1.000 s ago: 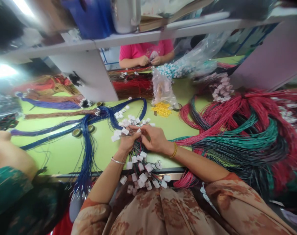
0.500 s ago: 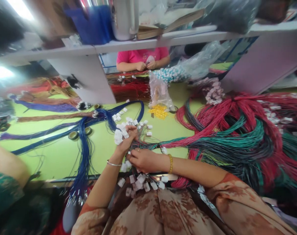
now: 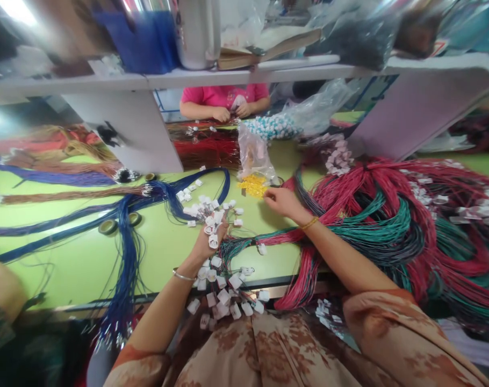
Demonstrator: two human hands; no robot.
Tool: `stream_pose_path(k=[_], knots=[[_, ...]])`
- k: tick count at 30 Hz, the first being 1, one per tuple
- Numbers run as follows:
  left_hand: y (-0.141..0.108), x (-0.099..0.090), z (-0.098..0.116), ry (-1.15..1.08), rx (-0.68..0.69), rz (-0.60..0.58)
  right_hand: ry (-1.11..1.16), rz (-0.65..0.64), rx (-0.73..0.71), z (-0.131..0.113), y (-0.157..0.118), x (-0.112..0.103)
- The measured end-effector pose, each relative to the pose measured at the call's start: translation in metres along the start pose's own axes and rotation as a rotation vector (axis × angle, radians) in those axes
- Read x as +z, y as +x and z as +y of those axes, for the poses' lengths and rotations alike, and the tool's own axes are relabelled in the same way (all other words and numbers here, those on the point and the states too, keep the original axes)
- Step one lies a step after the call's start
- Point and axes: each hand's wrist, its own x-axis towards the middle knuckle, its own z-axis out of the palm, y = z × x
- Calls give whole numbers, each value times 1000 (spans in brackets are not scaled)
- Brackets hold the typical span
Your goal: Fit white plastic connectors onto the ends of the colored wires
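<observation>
Head view: left hand point(image 3: 206, 242) curled round wires point(image 3: 233, 247), white plugs point(image 3: 215, 219) poking out, back from desk point(image 3: 159, 255) front edge. Right hand point(image 3: 280, 202) at yellow bits point(image 3: 252, 185), farther from that edge; can't tell finger gap or catch. Best: pick singly, left grip steady.

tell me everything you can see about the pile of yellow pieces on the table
The yellow pieces form a low, loose heap of many small bright bits, plastic by the look, too small to make out singly. The heap lies on the green tabletop, along the near edge of a clear plastic bag. The right hand has its fingertips at the heap's right edge; whether they touch it is unclear.
</observation>
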Motion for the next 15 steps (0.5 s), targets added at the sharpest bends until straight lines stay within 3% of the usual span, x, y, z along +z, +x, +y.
stream_pose_path(k=[2,5,10,15], knots=[[0,-1,0,64,3,-35,-58,-15,96,27,13,6],[0,-5,-3,11,-41,-17,-49,-38,85,45,24,22],[0,-14,-3,-128,-159,-101,-36,-35,85,49,31,35],[1,-16,-1,-163,-110,-116,-16,-34,57,52,30,32]])
